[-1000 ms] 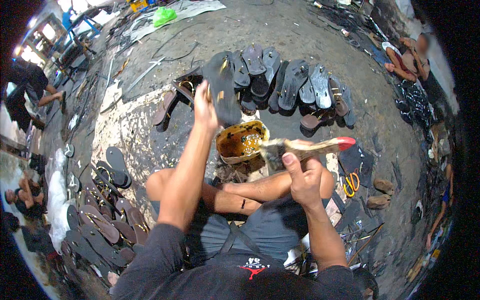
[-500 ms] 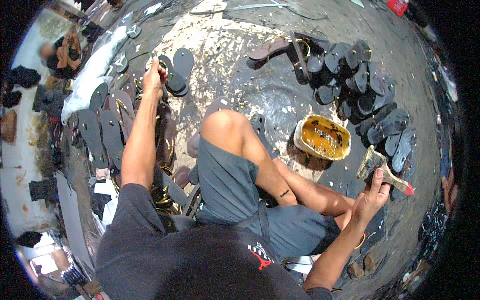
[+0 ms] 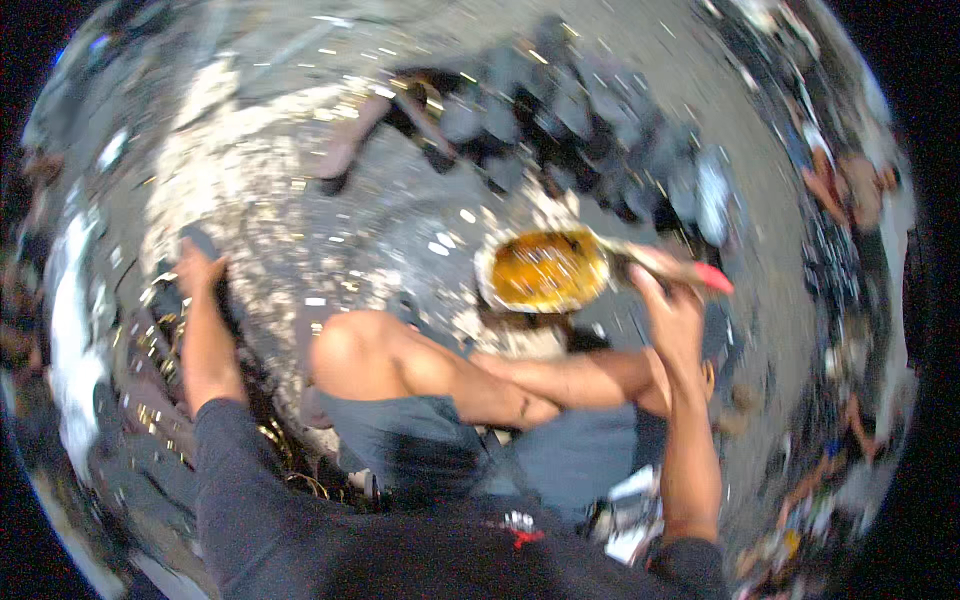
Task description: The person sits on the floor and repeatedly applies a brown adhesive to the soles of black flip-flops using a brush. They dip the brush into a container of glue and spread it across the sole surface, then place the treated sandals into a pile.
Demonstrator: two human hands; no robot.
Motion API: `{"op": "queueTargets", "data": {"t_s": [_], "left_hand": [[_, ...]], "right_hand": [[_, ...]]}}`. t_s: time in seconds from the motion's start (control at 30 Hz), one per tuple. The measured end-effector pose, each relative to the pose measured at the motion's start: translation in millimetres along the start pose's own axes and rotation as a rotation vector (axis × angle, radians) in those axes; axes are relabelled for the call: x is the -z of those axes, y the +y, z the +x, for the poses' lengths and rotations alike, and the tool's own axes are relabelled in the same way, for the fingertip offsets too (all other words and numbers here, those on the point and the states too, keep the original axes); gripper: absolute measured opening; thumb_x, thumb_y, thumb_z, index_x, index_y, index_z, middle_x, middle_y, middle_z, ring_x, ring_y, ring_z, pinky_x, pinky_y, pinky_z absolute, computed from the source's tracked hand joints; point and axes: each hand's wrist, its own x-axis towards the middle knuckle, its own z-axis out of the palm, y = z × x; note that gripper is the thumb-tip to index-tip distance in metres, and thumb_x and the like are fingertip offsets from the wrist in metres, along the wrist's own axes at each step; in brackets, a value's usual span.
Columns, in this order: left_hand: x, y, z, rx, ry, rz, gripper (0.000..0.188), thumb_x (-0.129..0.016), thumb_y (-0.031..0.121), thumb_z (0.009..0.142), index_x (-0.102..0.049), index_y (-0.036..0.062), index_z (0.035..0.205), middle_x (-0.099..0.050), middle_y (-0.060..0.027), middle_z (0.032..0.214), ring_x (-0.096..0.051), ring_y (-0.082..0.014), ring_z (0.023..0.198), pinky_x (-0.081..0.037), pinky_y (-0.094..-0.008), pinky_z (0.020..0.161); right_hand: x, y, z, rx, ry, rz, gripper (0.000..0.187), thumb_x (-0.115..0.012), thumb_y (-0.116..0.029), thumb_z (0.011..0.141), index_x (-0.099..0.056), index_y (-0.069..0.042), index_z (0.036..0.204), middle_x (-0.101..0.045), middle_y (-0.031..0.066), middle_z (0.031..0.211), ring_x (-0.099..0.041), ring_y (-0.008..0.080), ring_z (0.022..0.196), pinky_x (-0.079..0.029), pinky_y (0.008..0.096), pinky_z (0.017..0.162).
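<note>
My right hand [image 3: 672, 305] grips the wooden handle of a paintbrush [image 3: 690, 270] with a red tip. The brush's bristle end is at the right rim of a whitish tub [image 3: 486, 285] holding amber, glue-like liquid; blur hides whether the bristles dip in. Far to the left, my left hand [image 3: 198, 270] is stretched out over a dark flip-flop sole [image 3: 200, 241], its thumb out to the side. The hand overlaps the sole, but its fingers are smeared by motion, so a grip cannot be made out.
Rows of dark flip-flops [image 3: 570, 105] lie beyond the tub. More footwear with gold-coloured straps [image 3: 150, 400] is heaped beside my left forearm. My crossed legs [image 3: 430, 375] are close in front. Pale, spattered sheeting [image 3: 250, 170] covers part of the ground. People appear at the right edge.
The view has swung to the right and blurred. My right hand has brought the paintbrush from beside the tub to its right rim. My left hand has moved onto the dark sole.
</note>
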Motion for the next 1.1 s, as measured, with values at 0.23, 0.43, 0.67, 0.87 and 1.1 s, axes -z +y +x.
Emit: {"op": "queueTargets", "data": {"t_s": [0.23,0.43,0.67,0.87,1.1], "left_hand": [[48,-133,23,-0.452,0.354,-0.538,0.062,-0.056,0.026,0.092,-0.04,0.0095,0.149,-0.055,-0.021,0.141,-0.054,-0.0388,0.127,-0.042,-0.0435,0.106],[134,-9,-319,-0.495,-0.025,-0.995,0.051,-0.037,0.013,0.096,-0.046,0.0073,0.146,-0.035,-0.0158,0.157,-0.032,-0.0286,0.145,-0.023,-0.0406,0.118],[124,16,-423,-0.768,0.166,-0.742,0.083,-0.057,0.059,0.091,-0.04,0.0043,0.151,-0.03,-0.0198,0.159,-0.026,-0.0345,0.148,-0.019,-0.0476,0.12],[140,18,-410,-0.676,-0.023,-1.017,0.079,-0.079,0.025,0.081,-0.043,0.0001,0.147,-0.046,-0.0155,0.149,-0.043,-0.0282,0.137,-0.031,-0.0385,0.116],[140,69,-430,-0.295,-0.396,-1.955,0.078,-0.051,0.068,0.093,-0.056,0.0005,0.131,-0.068,-0.0145,0.119,-0.067,-0.0298,0.104,-0.054,-0.046,0.091]], "right_hand": [[-121,47,49,0.378,-0.252,-0.455,0.023,-0.077,-0.032,0.083,-0.076,-0.019,0.102,-0.071,0.014,0.095,-0.062,0.0336,0.091,-0.048,0.0463,0.083],[-81,60,45,0.308,-0.04,0.055,0.034,-0.078,-0.036,0.083,-0.073,-0.01,0.103,-0.069,0.0138,0.094,-0.065,0.0348,0.081,-0.05,0.0464,0.073],[70,66,30,0.376,-0.065,-0.784,0.021,-0.075,-0.023,0.085,-0.072,-0.012,0.104,-0.07,0.0081,0.094,-0.063,0.0278,0.084,-0.05,0.0425,0.075],[90,21,0,0.157,0.241,0.367,0.034,-0.069,-0.027,0.094,-0.067,-0.004,0.12,-0.071,0.0056,0.106,-0.064,0.0163,0.095,-0.049,0.0315,0.087],[-5,-53,-53,0.005,0.13,1.093,0.021,-0.067,-0.016,0.097,-0.062,-0.001,0.11,-0.069,0.0045,0.104,-0.064,0.0101,0.093,-0.054,0.0289,0.081]]}}
